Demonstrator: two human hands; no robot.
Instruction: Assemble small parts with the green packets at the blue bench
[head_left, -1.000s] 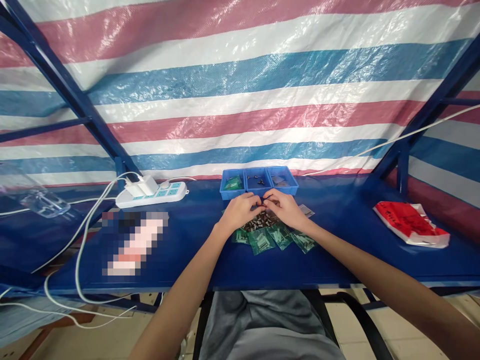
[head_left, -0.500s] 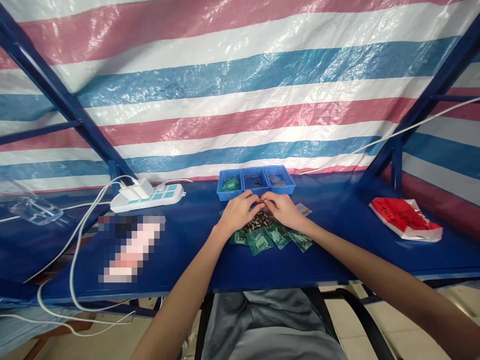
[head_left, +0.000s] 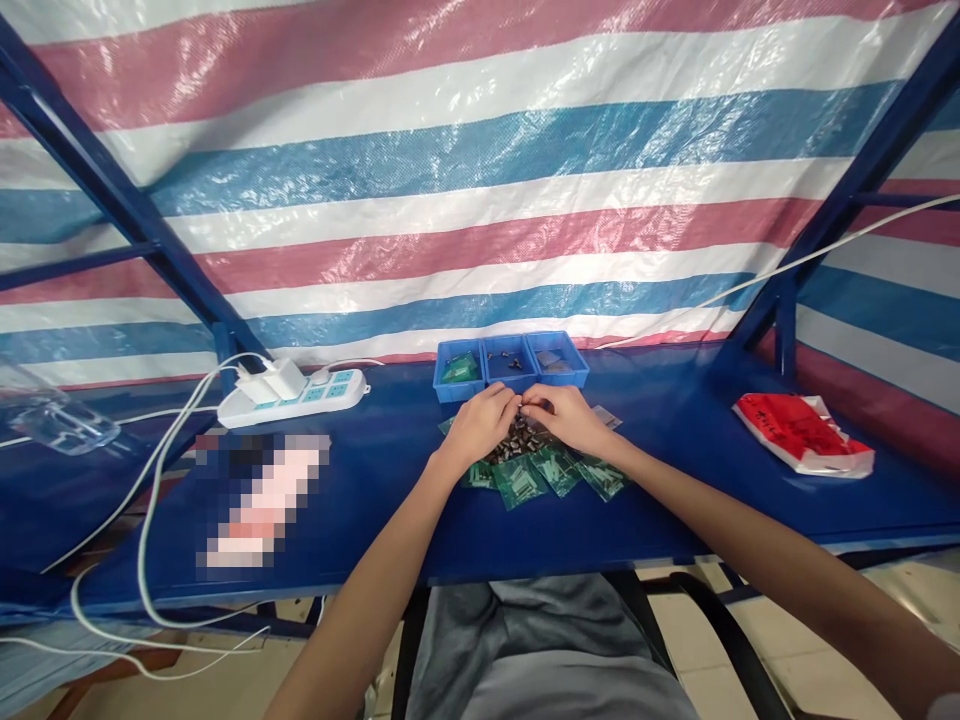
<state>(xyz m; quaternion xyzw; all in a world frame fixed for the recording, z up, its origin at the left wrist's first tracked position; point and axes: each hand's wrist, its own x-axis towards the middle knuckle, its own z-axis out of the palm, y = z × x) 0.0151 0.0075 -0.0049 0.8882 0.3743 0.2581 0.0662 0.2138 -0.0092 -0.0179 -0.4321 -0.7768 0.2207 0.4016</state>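
Note:
My left hand (head_left: pixel 485 420) and my right hand (head_left: pixel 564 415) meet fingertip to fingertip over a pile of small dark and metallic parts (head_left: pixel 517 443). Both are closed in a pinch; whatever sits between the fingertips is too small and covered to name. Around the near side of the pile lie several small green-tinted plastic bags (head_left: pixel 519 482) with pale pieces inside. Just beyond my hands stands a blue three-compartment bin (head_left: pixel 459 394). Its left section holds a green bag (head_left: pixel 460 368), the middle a few small dark parts (head_left: pixel 504 359), the right some clear, greyish pieces (head_left: pixel 551 360).
A white power strip (head_left: pixel 315 398) with plugged-in chargers and white cables (head_left: pixel 154 500) occupies the left of the blue table (head_left: pixel 360 520). To the right lies a red and white package (head_left: pixel 804 435). Blue frame posts (head_left: pixel 112 175) and a striped tarp (head_left: pixel 480 180) enclose the back.
My fingertips have shifted slightly, and the left fingers look more curled together. The view has moved a little; the bags and bin stay in place.

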